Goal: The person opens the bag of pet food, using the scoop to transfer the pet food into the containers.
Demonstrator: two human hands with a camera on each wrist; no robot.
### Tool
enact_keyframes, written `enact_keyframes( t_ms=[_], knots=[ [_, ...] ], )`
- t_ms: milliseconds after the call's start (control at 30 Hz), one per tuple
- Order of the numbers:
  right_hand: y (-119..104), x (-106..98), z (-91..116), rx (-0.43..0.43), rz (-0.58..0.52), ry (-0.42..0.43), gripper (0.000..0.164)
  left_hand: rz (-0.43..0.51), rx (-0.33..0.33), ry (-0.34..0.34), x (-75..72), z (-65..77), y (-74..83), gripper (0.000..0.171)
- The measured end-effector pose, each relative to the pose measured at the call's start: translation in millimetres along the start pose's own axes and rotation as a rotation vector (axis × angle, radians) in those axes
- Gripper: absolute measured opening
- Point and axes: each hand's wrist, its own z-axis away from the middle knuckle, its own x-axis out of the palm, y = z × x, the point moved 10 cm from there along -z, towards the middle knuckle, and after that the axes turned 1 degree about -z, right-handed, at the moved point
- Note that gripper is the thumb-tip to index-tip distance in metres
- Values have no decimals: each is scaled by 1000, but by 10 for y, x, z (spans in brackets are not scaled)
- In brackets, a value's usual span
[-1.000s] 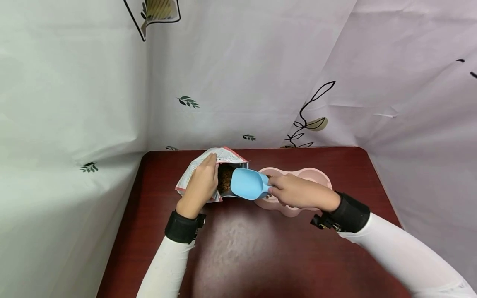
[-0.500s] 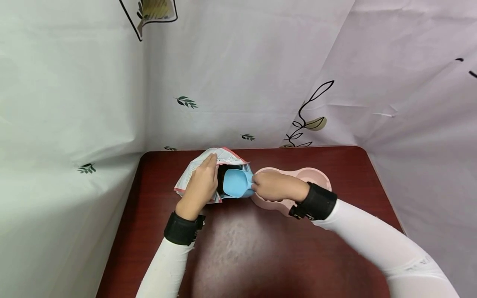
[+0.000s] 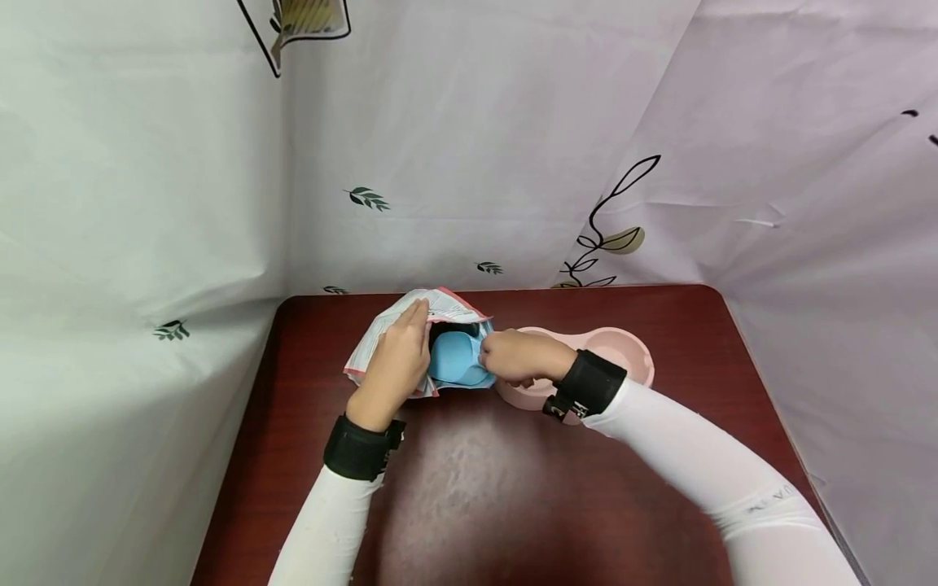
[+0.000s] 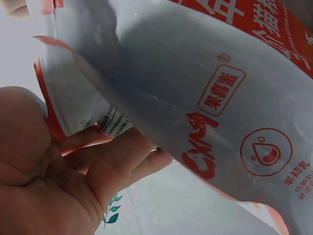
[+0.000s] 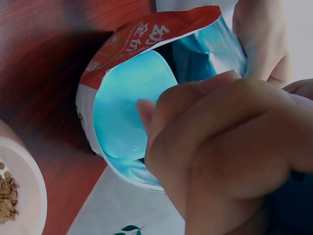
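A blue scoop [image 3: 453, 358] is in my right hand [image 3: 523, 356], whose fingers curl round its handle. Its bowl [image 5: 132, 103] is inside the mouth of a cat food bag [image 3: 381, 342], which has white-and-red printed sides and a silvery lining. My left hand [image 3: 396, 358] holds the bag's mouth at its left side; in the left wrist view its fingers [image 4: 115, 161] go behind the bag's edge. Beside the bag, partly under my right forearm, stands a pink double bowl [image 3: 623, 350]. Brown kibble [image 5: 7, 198] lies in its nearer compartment in the right wrist view.
Everything stands on a dark red table [image 3: 469, 488] with rounded far corners. White cloth [image 3: 469, 146] with leaf drawings hangs behind the table and along both sides. Black bands [image 3: 362, 448] are strapped round both wrists.
My right hand has moved left with the scoop. The scoop's bowl has gone from over the bag's right edge down into its mouth. My left hand has stayed in place on the bag.
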Motion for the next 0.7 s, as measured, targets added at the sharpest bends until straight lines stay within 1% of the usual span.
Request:
enact_keyframes(
  t_ms=[167, 300, 367, 500, 600, 700],
  knots=[
    [48, 15, -55, 11, -18, 1, 34, 1, -3, -7, 18, 6, 0, 44],
    [70, 42, -109, 10, -61, 10, 35, 4, -6, -7, 23, 16, -5, 43],
    [81, 62, -130, 5, -105, 14, 35, 3, 1, -7, 30, 15, 3, 43],
    [105, 116, -157, -25, -248, 8, 35, -4, 15, 1, 27, 14, 31, 42],
    [152, 153, -180, -28, -339, 6, 39, -7, 18, 7, 20, 16, 45, 42],
    [181, 181, -210, -35, -395, 11, 39, -3, 13, 10, 25, 19, 37, 42]
  ],
)
